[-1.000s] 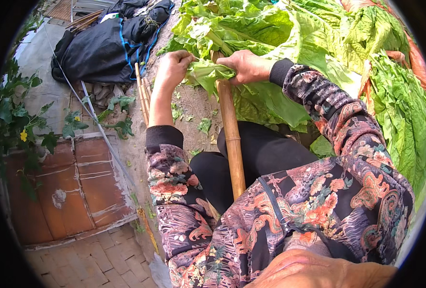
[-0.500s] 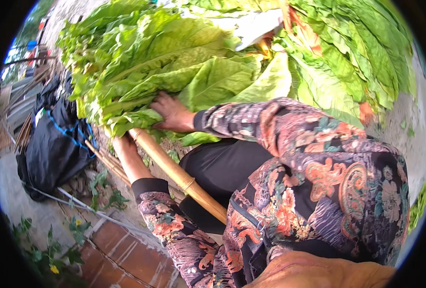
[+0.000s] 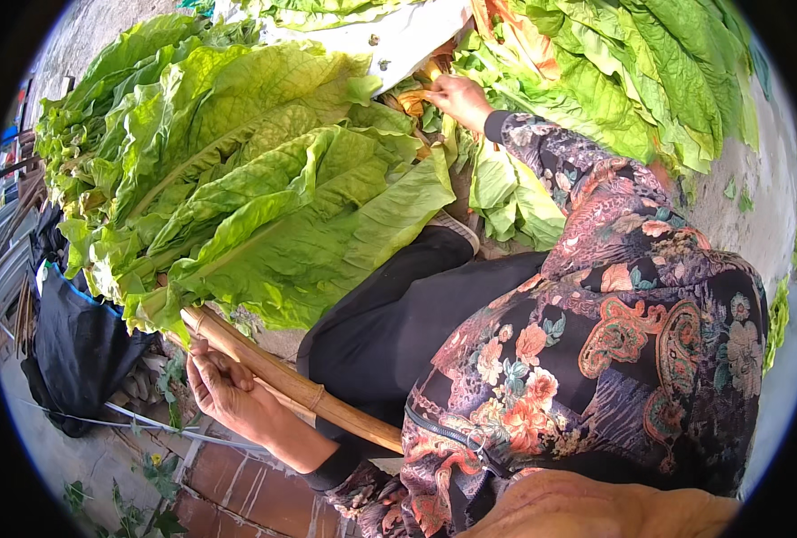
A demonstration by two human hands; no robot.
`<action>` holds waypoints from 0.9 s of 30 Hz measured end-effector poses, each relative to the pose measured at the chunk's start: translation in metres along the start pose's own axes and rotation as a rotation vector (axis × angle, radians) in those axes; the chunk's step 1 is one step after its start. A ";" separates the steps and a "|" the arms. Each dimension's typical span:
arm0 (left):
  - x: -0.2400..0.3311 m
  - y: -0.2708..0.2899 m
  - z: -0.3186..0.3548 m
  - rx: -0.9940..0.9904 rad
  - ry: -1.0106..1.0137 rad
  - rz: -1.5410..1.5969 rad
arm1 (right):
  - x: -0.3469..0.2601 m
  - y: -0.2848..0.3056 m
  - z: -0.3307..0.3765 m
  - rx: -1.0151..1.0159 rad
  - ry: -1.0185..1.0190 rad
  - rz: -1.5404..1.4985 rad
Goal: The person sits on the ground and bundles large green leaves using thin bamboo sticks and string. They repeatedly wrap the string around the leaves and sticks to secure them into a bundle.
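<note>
Leaves, big and green, are seen threaded in a thick bunch along the upper end of a bamboo pole, which is laid slanting across the lap. More loose leaves are heaped at upper right. The pole is gripped from below by the left hand, fingers curled round it. A leaf stem is pinched by the right hand in that loose heap.

Bare ground: heaped green leaves, black bag, brick paving, more leaves beyond.
</note>
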State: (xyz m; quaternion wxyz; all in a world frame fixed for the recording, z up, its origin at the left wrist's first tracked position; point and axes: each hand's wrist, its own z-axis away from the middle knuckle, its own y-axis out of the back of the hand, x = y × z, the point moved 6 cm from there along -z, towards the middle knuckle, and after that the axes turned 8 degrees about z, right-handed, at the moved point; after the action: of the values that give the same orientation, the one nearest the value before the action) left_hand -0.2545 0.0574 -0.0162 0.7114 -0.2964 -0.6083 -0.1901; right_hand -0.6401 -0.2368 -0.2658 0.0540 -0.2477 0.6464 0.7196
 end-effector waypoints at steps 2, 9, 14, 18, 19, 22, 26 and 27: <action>0.003 -0.034 0.009 -0.032 -0.050 -0.038 | 0.066 -0.009 0.017 -0.118 -0.189 0.266; 0.001 -0.055 0.006 0.060 -0.143 -0.232 | 0.115 -0.088 0.042 -0.173 -0.314 0.518; 0.000 -0.056 0.003 0.038 -0.106 -0.204 | 0.118 -0.050 0.064 -0.188 -0.533 0.112; -0.004 -0.047 0.001 0.031 -0.118 -0.190 | 0.080 0.017 0.054 -0.178 -0.677 -0.705; -0.004 -0.046 0.001 0.025 -0.121 -0.186 | 0.077 0.046 0.039 -0.164 -0.545 -0.599; -0.003 -0.047 -0.002 0.003 -0.118 -0.174 | 0.075 0.088 0.000 -0.130 -0.234 0.082; -0.011 -0.034 -0.006 0.033 -0.139 -0.183 | 0.120 -0.003 0.006 -0.364 -0.248 0.520; -0.008 -0.037 -0.004 0.023 -0.133 -0.199 | 0.135 -0.016 0.013 -0.281 -0.216 0.563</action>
State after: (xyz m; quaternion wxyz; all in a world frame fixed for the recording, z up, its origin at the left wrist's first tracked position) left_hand -0.2761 0.0264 -0.0178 0.6504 -0.2381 -0.6827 -0.2327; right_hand -0.7548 -0.2543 -0.3372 -0.1133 0.0134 0.5744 0.8106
